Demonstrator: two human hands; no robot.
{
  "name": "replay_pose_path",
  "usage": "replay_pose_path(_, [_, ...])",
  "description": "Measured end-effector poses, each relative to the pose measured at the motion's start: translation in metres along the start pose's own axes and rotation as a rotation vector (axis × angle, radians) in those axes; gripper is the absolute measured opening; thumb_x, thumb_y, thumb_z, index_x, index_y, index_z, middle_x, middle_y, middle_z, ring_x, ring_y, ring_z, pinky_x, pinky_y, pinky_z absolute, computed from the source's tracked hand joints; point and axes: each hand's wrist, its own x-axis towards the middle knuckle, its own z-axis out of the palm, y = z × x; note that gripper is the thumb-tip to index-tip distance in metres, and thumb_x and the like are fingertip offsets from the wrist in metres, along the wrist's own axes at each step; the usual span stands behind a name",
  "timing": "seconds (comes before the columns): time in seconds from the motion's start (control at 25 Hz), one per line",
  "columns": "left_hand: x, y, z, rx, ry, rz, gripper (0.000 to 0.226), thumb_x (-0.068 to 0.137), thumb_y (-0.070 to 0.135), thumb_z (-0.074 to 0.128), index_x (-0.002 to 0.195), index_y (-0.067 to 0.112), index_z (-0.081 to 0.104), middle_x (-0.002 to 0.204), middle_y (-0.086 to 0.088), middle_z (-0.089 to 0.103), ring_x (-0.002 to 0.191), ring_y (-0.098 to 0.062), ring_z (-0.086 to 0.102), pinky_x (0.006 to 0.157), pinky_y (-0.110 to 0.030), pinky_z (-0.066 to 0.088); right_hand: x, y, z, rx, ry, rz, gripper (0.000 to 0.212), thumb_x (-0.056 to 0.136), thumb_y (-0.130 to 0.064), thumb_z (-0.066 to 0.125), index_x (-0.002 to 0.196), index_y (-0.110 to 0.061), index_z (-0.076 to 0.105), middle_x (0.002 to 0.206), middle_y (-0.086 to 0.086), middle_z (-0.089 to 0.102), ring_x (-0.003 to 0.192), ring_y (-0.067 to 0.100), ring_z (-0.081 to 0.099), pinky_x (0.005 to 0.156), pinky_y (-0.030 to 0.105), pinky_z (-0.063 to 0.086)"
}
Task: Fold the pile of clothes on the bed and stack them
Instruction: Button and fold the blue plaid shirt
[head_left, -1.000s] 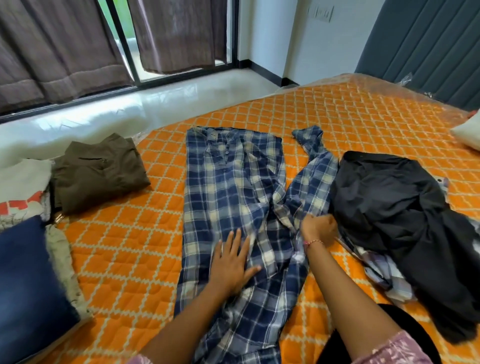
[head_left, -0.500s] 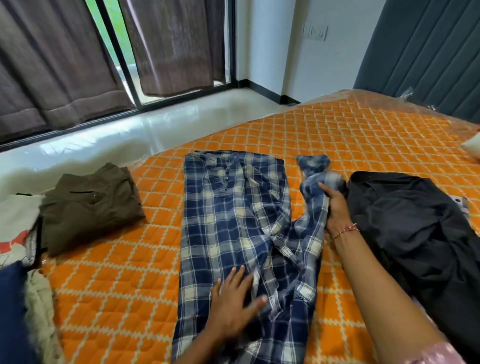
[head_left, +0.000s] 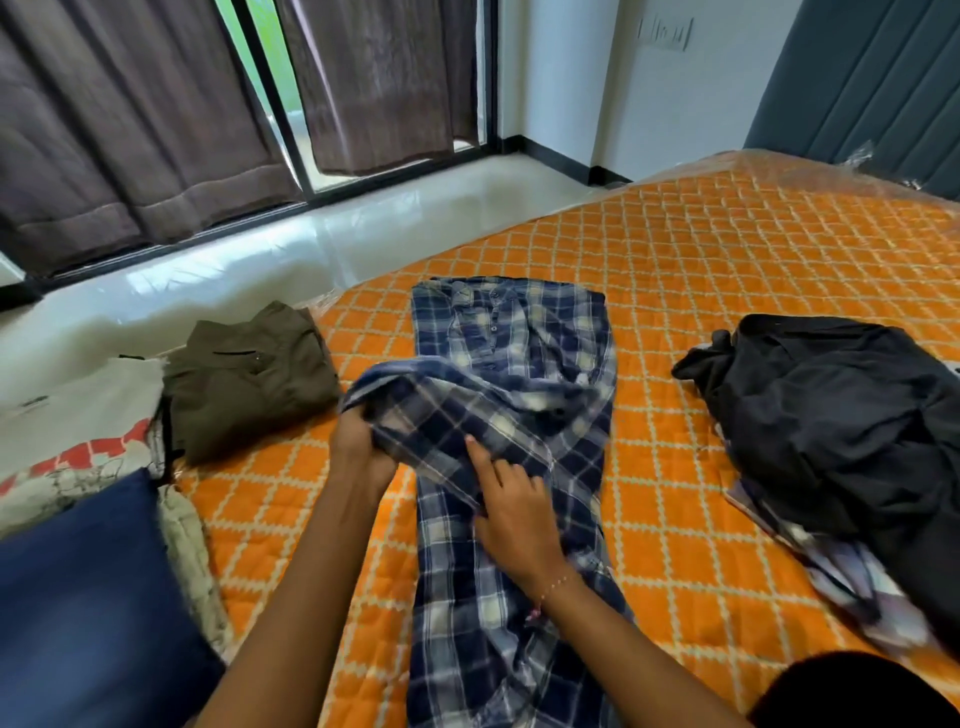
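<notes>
A blue and white plaid shirt (head_left: 524, 338) lies lengthwise on the orange quilted bed (head_left: 701, 270), collar at the far end. Its sleeve is drawn across the body toward the left. My left hand (head_left: 358, 441) grips the sleeve's cuff end at the shirt's left edge. My right hand (head_left: 511, 512) rests on the shirt's middle, fingers fairly straight, pressing the sleeve fabric down. At the right lies an unfolded pile with a black garment (head_left: 841, 431) on top and a pale checked cloth (head_left: 852, 577) under it.
A folded olive-brown garment (head_left: 249, 374) sits at the bed's left edge. Beside it lie a white cloth with red print (head_left: 72, 431) and a dark blue cushion (head_left: 88, 613). Beyond the bed are a glossy floor, curtains and a sliding glass door.
The right sleeve has been carried from the shirt's right side across to the left. My left hand left the shirt body and now grips the cuff. My right hand moved to the middle.
</notes>
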Motion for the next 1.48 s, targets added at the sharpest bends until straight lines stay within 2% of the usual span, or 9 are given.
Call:
replay_pose_path(0.2, [-0.017, 0.000, -0.066, -0.129, 0.562, -0.036, 0.037, 0.094, 0.012, 0.054, 0.129, 0.002, 0.046, 0.134, -0.018, 0.052, 0.104, -0.033, 0.060, 0.086, -0.043, 0.050, -0.042, 0.012, 0.009, 0.086, -0.161, 0.062, 0.035, 0.075, -0.015, 0.074, 0.108, -0.020, 0.063, 0.086, 0.002, 0.068, 0.072, 0.024, 0.066, 0.054, 0.033, 0.049])
replay_pose_path(0.32, [-0.043, -0.036, -0.058, 0.719, 0.812, 0.119, 0.082, 0.087, 0.014, 0.065, 0.150, 0.009, 0.013, 0.151, -0.023, 0.023, 0.136, -0.039, 0.030, 0.106, -0.050, 0.032, -0.048, 0.011, 0.011, 0.060, -0.278, -0.023, 0.022, 0.094, -0.023, 0.049, 0.115, -0.019, 0.056, 0.103, 0.006, 0.066, 0.093, 0.028, 0.063, 0.069, 0.037, 0.048])
replay_pose_path(0.44, [-0.041, -0.079, -0.032, 1.872, 0.030, 0.833, 0.065, 0.093, 0.028, 0.054, 0.149, 0.017, 0.024, 0.149, -0.014, 0.031, 0.140, -0.030, 0.026, 0.114, -0.047, 0.010, -0.042, 0.013, 0.008, 0.077, -0.280, -0.074, 0.027, 0.090, -0.016, 0.049, 0.115, -0.020, 0.058, 0.103, 0.006, 0.067, 0.094, 0.030, 0.062, 0.068, 0.037, 0.046])
replay_pose_path(0.56, [-0.013, -0.094, 0.002, 1.981, -0.570, 0.373, 0.054, 0.100, 0.038, 0.041, 0.147, 0.016, 0.026, 0.132, -0.008, 0.050, 0.126, -0.026, 0.043, 0.112, -0.044, 0.019, -0.043, 0.021, 0.010, 0.122, -0.202, -0.122, 0.035, 0.085, -0.019, 0.053, 0.120, -0.020, 0.057, 0.104, 0.006, 0.067, 0.090, 0.030, 0.063, 0.066, 0.039, 0.049])
replay_pose_path(0.76, [0.019, -0.074, 0.000, 1.855, -0.551, 0.157, 0.028, 0.089, 0.043, 0.061, 0.094, 0.015, 0.062, 0.092, -0.004, 0.062, 0.086, -0.020, 0.059, 0.074, -0.032, 0.047, -0.054, 0.046, 0.006, -0.005, -0.029, -0.064, 0.042, 0.057, -0.019, 0.078, 0.095, -0.022, 0.060, 0.071, -0.006, 0.064, 0.056, 0.017, 0.062, 0.043, 0.024, 0.042])
replay_pose_path(0.96, [0.020, -0.011, -0.005, 1.961, -0.486, 0.095, 0.032, 0.089, 0.029, 0.065, 0.067, 0.012, 0.050, 0.064, -0.002, 0.044, 0.064, -0.018, 0.044, 0.052, -0.026, 0.028, -0.054, 0.005, 0.001, 0.133, 0.073, -0.134, 0.024, 0.068, -0.014, 0.064, 0.091, -0.021, 0.064, 0.073, -0.004, 0.061, 0.049, 0.018, 0.056, 0.040, 0.020, 0.035])
replay_pose_path(1.24, [0.000, 0.004, -0.020, 2.466, -0.649, -0.303, 0.045, 0.092, 0.037, 0.057, 0.125, 0.007, 0.055, 0.128, -0.009, 0.057, 0.105, -0.024, 0.056, 0.078, -0.029, 0.041, -0.038, -0.012, -0.022, 0.375, -0.900, -0.131, 0.035, 0.086, -0.034, 0.066, 0.116, -0.016, 0.062, 0.103, 0.007, 0.069, 0.087, 0.022, 0.063, 0.076, 0.033, 0.051])
replay_pose_path(1.36, [0.015, -0.022, 0.001, 2.149, -0.515, 0.154, 0.027, 0.097, 0.027, 0.049, 0.114, 0.010, 0.060, 0.111, -0.010, 0.064, 0.088, -0.022, 0.057, 0.070, -0.031, 0.046, 0.012, 0.021, -0.034, 0.709, -0.595, 0.207, 0.015, 0.091, -0.022, 0.061, 0.096, -0.011, 0.069, 0.079, 0.000, 0.068, 0.063, 0.013, 0.060, 0.066, 0.029, 0.052])
replay_pose_path(1.48, [0.044, -0.058, 0.018, 2.062, -0.556, 0.310, 0.043, 0.101, 0.014, 0.036, 0.142, 0.024, 0.041, 0.141, -0.011, 0.044, 0.123, -0.031, 0.046, 0.098, -0.044, 0.042, 0.075, 0.081, -0.018, 0.728, -0.078, 0.648, 0.023, 0.093, -0.013, 0.057, 0.077, -0.003, 0.068, 0.079, 0.013, 0.069, 0.067, 0.030, 0.064, 0.067, 0.042, 0.055])
